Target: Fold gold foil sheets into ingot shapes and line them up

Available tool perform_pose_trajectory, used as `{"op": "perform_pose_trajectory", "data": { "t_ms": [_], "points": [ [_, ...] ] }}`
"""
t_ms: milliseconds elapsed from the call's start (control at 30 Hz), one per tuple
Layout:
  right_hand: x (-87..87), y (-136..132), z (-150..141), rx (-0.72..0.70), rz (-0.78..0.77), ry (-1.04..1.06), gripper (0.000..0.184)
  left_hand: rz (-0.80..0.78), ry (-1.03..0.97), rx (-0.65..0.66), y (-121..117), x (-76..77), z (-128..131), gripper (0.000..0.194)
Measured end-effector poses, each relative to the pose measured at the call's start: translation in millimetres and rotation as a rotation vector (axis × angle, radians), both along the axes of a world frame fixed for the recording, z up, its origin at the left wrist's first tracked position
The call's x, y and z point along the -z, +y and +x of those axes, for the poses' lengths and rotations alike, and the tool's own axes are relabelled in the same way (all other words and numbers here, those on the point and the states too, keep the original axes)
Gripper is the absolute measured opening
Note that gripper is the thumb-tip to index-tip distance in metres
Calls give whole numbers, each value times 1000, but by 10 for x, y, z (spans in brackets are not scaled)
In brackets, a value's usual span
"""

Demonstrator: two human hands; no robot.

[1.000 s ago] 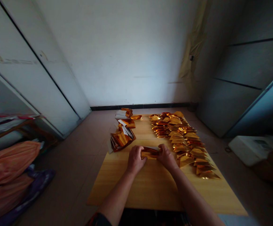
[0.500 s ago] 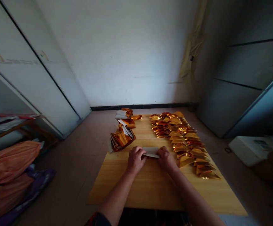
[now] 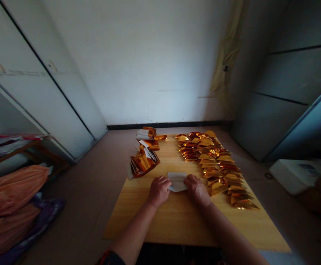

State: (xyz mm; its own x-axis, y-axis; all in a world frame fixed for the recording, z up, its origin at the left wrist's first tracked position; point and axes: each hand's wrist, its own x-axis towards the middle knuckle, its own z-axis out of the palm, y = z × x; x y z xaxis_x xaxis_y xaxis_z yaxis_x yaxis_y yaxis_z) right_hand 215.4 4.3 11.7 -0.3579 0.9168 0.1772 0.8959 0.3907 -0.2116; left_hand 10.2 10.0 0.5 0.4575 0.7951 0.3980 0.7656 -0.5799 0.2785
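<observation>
A sheet of foil paper [image 3: 178,181] lies on the wooden table with its pale, whitish side up and a crease across it. My left hand [image 3: 159,190] grips its left edge with curled fingers. On the opposite edge, my right hand [image 3: 196,189] is closed in the same way. Beyond my left hand stands a loose stack of gold foil sheets [image 3: 142,163], their pale backs partly showing. Rows of folded gold foil pieces [image 3: 215,162] lie to the right of my right hand, overlapping one another.
The wooden table [image 3: 177,224] spreads beneath my forearms. One folded gold piece [image 3: 160,138] sits near the far edge, beside more foil sheets [image 3: 146,133]. Orange cloth [image 3: 13,191] lies at the left, a white box [image 3: 293,175] on the floor at the right. A wall [image 3: 149,66] rises behind.
The sheet showed its gold side, folded up between my hands; now its pale side faces up and it lies flatter. Both hands have turned lower, their fingers still at its two edges.
</observation>
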Motion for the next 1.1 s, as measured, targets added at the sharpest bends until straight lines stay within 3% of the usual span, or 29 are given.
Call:
{"op": "perform_pose_trajectory", "data": {
  "t_ms": [267,500,733,1100],
  "points": [
    [-31,-77,35,-49,15,-74,17,21,21,46,-80,-27,-45,28],
    [28,-132,125,-129,119,-53,38,2,33,59,-98,-81,-52,25],
    [-50,-157,114,-230,81,-87,23,18,46,54,-117,-111,-42,22],
    [-56,-153,121,-290,81,-13,22,0,56,99,-76,-113,-61,20]
  ]
}}
